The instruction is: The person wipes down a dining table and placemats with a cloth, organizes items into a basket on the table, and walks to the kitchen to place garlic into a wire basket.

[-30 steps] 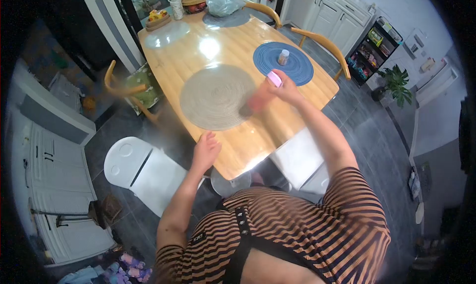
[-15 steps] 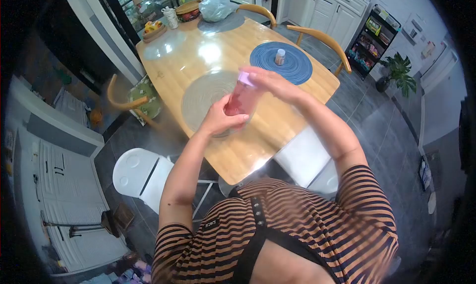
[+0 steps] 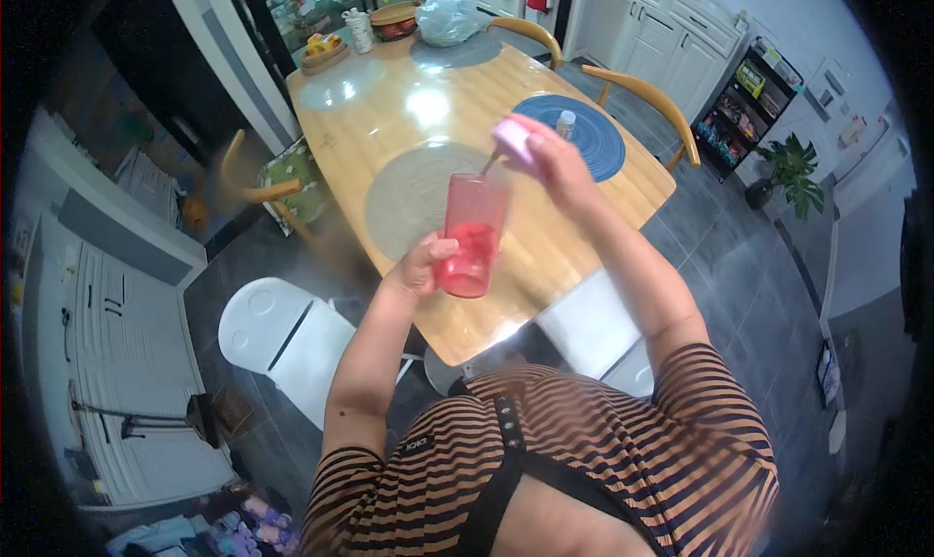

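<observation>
Red cup (image 3: 472, 231), see-through and open at the top, held up over the near end of the wooden bench (image 3: 362, 127), beside the right edge of a round beige mat (image 3: 401, 202). Leaning slightly, with red contents in the lower part; impossible to tell whether liquid or solid. Gripped low by the left hand (image 3: 424, 265), thumb across the front, fingers curled behind and mostly hidden. Just above and to the right, a pink lid (image 3: 513, 145) clasped in the right hand (image 3: 556, 163), apart from the rim, with a thin dark stem (image 3: 490, 162) below; too blurred to say whether a straw, or whether fixed to the lid.

Seems to be at the lid-off stage, with the mouth exposed. Probably calls for a firm left hold and a near-upright cup, to guard against spilling; for the lid, careful guiding in line with the stem, to avoid catching the rim. Beyond the right hand, a small bottle (image 3: 565, 124) standing on a round blue mat (image 3: 605, 156), touched by neither hand. At the far end, a plastic bag (image 3: 450, 20).
</observation>
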Demonstrator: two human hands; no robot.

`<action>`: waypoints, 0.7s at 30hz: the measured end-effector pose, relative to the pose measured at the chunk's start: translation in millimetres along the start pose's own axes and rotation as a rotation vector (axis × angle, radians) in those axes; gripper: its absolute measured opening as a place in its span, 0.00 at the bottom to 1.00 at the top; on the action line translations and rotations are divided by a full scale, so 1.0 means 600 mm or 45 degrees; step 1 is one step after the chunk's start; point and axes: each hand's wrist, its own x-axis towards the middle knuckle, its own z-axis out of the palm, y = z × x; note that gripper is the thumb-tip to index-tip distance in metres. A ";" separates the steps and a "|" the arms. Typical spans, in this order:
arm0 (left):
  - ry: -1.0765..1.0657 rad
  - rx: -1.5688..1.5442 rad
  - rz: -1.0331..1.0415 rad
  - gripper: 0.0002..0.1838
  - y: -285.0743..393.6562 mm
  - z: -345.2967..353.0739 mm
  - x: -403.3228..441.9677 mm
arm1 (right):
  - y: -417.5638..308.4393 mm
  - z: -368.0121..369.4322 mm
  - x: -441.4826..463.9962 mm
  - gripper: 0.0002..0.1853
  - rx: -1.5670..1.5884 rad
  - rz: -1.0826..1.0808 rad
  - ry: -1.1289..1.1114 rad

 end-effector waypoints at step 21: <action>1.056 0.474 0.512 0.31 -0.124 0.116 -0.301 | 0.183 0.018 -0.053 0.31 0.455 0.520 0.033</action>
